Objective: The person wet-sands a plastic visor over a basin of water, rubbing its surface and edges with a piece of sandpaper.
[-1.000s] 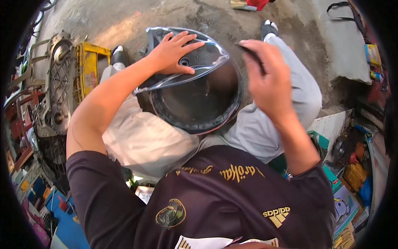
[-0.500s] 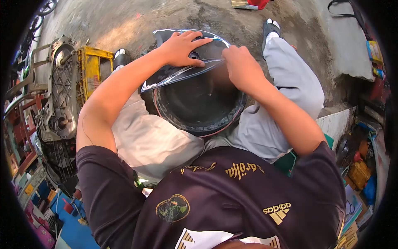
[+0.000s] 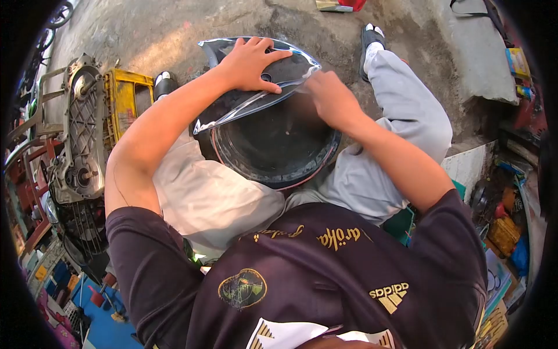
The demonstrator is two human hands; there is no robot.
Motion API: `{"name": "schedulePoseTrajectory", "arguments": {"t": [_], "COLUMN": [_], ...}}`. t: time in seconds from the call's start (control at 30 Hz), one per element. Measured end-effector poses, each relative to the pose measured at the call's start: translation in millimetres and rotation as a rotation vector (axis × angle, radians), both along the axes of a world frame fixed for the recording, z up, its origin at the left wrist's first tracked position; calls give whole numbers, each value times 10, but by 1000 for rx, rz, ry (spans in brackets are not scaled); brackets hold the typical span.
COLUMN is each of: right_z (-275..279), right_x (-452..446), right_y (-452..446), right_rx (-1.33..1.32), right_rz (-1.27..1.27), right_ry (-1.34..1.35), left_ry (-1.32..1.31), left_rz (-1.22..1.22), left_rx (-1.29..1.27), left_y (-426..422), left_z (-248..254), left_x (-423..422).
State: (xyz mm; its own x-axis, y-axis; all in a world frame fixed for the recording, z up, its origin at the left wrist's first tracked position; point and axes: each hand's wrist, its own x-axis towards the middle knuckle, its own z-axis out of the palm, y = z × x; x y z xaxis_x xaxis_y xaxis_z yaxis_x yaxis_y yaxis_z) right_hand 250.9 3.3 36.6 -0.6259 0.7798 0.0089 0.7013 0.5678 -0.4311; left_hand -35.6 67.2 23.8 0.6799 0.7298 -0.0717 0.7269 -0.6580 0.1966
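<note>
A curved, see-through plastic cover [image 3: 224,111] with glossy edges lies over the far side of a round black basin [image 3: 279,174] between my knees. My left hand [image 3: 247,65] rests on the cover, fingers spread flat across it and the thumb toward its near edge. At the cover's right end is my right hand [image 3: 332,99], its fingers bent and drawn together. Motion smears those fingertips, and whatever they may hold is hidden. The basin's inside looks dark; I cannot tell what fills it.
On the left stand a yellow crate [image 3: 125,99] and a metal engine casing [image 3: 84,128]. To the right are a pale slab [image 3: 482,75], a white board [image 3: 471,166] and piled clutter. A red item [image 3: 349,4] lies on the concrete floor [image 3: 174,35] ahead.
My right hand has slid a little left and nearer along the cover's right end, blurring at the fingertips. The left hand stays spread on the cover. The whole view has shifted slightly.
</note>
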Motion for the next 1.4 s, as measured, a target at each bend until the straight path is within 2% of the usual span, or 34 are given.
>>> {"name": "schedulePoseTrajectory", "arguments": {"t": [0.13, 0.2, 0.33, 0.53, 0.63, 0.73, 0.8, 1.1, 1.17, 1.3, 1.4], "right_z": [17, 23, -33, -28, -23, -55, -30, 32, -27, -45, -70], "right_x": [-3, 51, 36, 58, 73, 126, 111, 29, 5, 44, 53], "right_y": [21, 137, -27, 95, 59, 141, 93, 91, 25, 97, 30], "right_rx": [59, 87, 140, 159, 184, 180, 26, 35, 195, 105, 236], "right_rz": [12, -59, 70, -62, 16, -92, -145, -168, -56, -205, -57], "right_ry": [29, 59, 86, 97, 156, 54, 35, -75, 58, 32, 131], "left_ry": [-17, -28, -86, -105, -107, -193, -158, -85, -79, -90, -81], "left_rz": [-25, 32, 15, -7, -9, -58, -73, -103, -103, -97, -97], "left_rx": [35, 15, 51, 5, -38, 56, 10, -30, -29, -45, -48], "left_y": [-125, -214, -219, -186, -188, -184, -170, -126, -105, -125, -114], "left_z": [112, 77, 2, 23, 51, -76, -123, -111, -96, -92, -55], "left_x": [91, 161, 173, 174, 171, 138, 135, 155, 160, 160, 181]}}
